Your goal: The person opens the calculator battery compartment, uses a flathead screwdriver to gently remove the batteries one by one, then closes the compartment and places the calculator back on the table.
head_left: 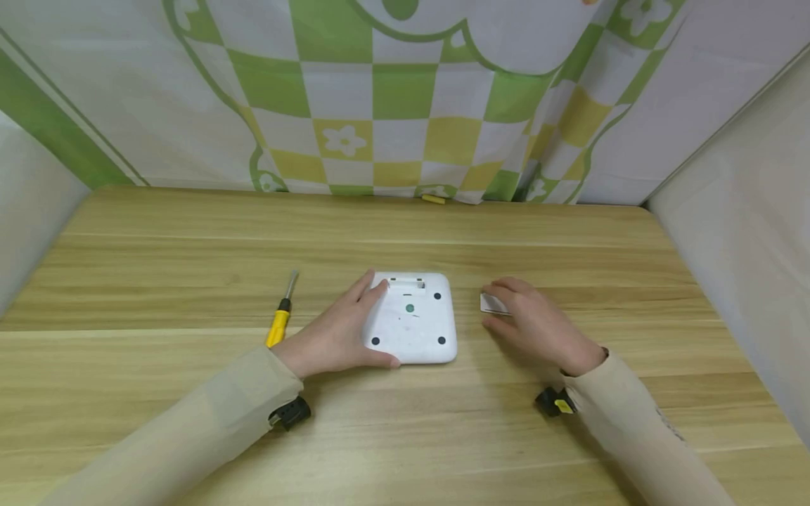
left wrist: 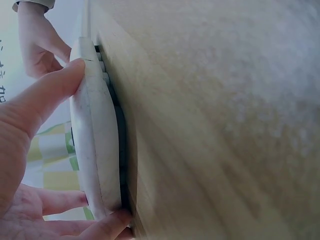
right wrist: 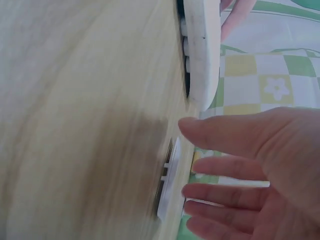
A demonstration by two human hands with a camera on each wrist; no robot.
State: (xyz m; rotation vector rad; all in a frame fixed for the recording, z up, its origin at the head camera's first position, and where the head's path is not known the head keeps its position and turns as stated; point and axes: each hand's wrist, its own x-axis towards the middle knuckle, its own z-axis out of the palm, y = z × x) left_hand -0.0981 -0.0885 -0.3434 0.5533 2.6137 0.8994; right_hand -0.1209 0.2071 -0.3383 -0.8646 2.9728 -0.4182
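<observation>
A white desktop calculator [head_left: 418,330] lies face down on the wooden table, its keys showing underneath in both wrist views. Its battery compartment [head_left: 407,284] is uncovered near the far edge. My left hand [head_left: 335,334] grips the calculator's left side, thumb at the near edge and fingers at the far end. To the right, a small white battery cover [head_left: 492,304] lies on the table. Over it hovers my right hand [head_left: 538,320], with fingers extended and apart from the cover [right wrist: 171,180] in the right wrist view.
A screwdriver [head_left: 278,327] with a yellow handle lies left of the calculator, close to my left wrist. At the table's back edge is a small yellow piece [head_left: 433,199], below a checked green, yellow and white curtain [head_left: 405,91]. Pale fabric borders both sides.
</observation>
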